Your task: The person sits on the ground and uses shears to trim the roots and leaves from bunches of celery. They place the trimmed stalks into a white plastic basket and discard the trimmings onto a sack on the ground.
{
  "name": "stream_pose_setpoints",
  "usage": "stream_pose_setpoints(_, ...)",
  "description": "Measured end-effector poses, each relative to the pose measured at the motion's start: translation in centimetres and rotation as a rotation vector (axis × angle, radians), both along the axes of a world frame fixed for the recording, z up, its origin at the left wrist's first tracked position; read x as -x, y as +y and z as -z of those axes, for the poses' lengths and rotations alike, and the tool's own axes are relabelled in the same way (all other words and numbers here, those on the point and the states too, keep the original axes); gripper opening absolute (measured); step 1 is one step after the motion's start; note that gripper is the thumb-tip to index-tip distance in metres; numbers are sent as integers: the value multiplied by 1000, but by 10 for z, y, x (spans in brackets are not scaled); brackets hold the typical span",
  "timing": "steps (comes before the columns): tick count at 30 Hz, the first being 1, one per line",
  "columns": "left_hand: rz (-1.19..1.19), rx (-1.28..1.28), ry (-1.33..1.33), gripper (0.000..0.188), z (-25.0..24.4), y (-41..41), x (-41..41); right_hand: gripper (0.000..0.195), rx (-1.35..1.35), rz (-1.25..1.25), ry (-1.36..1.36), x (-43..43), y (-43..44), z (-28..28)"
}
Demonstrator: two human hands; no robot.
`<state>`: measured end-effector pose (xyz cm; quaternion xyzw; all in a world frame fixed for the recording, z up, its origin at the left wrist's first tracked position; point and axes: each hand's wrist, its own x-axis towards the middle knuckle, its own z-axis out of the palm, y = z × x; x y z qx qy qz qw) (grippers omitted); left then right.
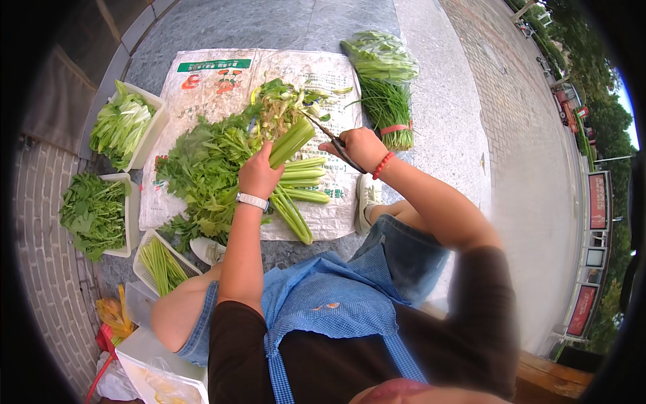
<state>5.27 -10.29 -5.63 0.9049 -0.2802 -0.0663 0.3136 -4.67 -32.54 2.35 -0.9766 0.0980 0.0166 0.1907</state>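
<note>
My left hand grips a bunch of celery by its stalks, the root end pointing up and right. In my right hand is a pair of dark scissors, its blades close to the celery's base. Beneath my left hand lie more celery stalks, with their leaves spread to the left on a flattened white woven sack. Behind the held celery sits a heap of trimmed roots and leaf scraps.
Along the left wall stand plastic baskets of cut greens, leafy greens and green stems. Bundled chives and a bagged green vegetable lie beyond the sack's right edge. A white box is at lower left.
</note>
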Motion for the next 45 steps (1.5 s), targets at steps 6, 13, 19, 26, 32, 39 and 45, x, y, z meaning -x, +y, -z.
stream_pose_setpoints(6, -48, 198, -22, 42, -24, 14, -10, 69, -167, 211, 97, -5, -16, 3)
stream_pose_setpoints(13, -369, 992, -118, 22, -104, 69, -22, 44, 122, 115, 205, 0, -50, 23)
stream_pose_setpoints(19, -543, 1557, -331, 30, -172, 125, -13, 35, 207, 46, 488, 1, -62, 47)
stream_pose_setpoints(26, -546, 1755, -289, 32, -176, 148, -6, 39, 93, -113, 669, 8, -35, 83)
stream_pose_setpoints(32, -656, 2010, 68, 24, -161, 172, -24, 27, 58, -120, 196, 4, -3, 58)
stream_pose_setpoints(39, -759, 1835, 349, 28, -132, 146, -34, 24, -415, -314, -505, -10, 48, 6)
stream_pose_setpoints(45, -755, 1776, 573, 29, -123, 115, -27, 25, -449, -344, -436, -30, 66, 14)
